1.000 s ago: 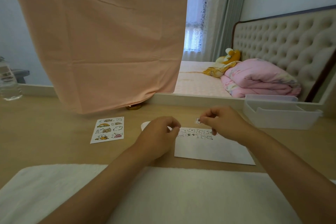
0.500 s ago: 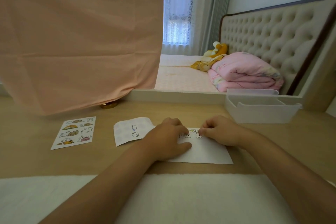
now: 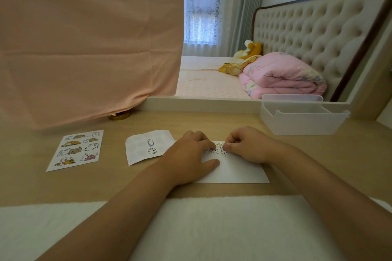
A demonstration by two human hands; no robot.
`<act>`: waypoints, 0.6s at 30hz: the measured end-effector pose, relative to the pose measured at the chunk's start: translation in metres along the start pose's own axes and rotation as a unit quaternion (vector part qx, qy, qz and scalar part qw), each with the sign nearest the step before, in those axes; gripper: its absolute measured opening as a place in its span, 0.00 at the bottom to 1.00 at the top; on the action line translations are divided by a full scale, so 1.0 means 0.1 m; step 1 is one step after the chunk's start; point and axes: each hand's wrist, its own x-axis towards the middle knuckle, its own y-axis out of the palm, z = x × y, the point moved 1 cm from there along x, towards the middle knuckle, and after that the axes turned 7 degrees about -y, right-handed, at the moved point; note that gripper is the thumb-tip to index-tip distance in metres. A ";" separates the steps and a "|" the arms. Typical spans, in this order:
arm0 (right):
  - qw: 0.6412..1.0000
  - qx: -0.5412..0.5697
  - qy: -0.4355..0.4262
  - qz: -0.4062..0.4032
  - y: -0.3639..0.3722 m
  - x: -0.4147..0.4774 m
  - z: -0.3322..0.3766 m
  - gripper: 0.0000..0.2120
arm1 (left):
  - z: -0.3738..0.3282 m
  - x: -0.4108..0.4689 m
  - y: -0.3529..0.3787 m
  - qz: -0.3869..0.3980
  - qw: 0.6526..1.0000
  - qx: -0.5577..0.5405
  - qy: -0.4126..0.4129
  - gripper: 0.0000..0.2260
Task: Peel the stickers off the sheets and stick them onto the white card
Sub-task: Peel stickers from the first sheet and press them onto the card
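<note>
The white card (image 3: 235, 172) lies on the wooden desk in front of me, with several small cartoon stickers (image 3: 213, 151) in a row near its far edge. My left hand (image 3: 188, 154) rests flat on the card's left part, thumb stretched out. My right hand (image 3: 248, 146) is curled, its fingertips and thumb pinching a small sticker (image 3: 223, 150) down against the card at the end of the row. To the left lie a nearly bare sticker sheet (image 3: 146, 146) with two stickers on it and a full sticker sheet (image 3: 76, 150).
A white plastic organiser tray (image 3: 301, 118) stands at the back right of the desk. A peach cloth (image 3: 84, 48) hangs over the back left, above a gold base (image 3: 119, 115). A white towel (image 3: 212, 229) covers the near edge.
My right hand came down from the air with the sticker onto the card. My left hand moved onto the card and flattened. Both have stayed there for the last half second.
</note>
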 end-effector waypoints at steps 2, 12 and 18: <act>1.000 -0.012 0.001 0.003 0.00 -0.01 0.01 0.08 | 0.00 0.00 0.00 -0.002 1.000 0.001 0.000 0.20; 0.996 -0.072 0.028 -0.036 0.04 -0.01 0.01 0.05 | -0.03 -0.02 0.00 0.011 1.000 0.022 -0.008 0.22; 0.990 -0.075 0.044 -0.110 0.05 -0.07 -0.02 0.16 | -0.08 -0.05 0.01 0.010 0.998 0.060 0.003 0.21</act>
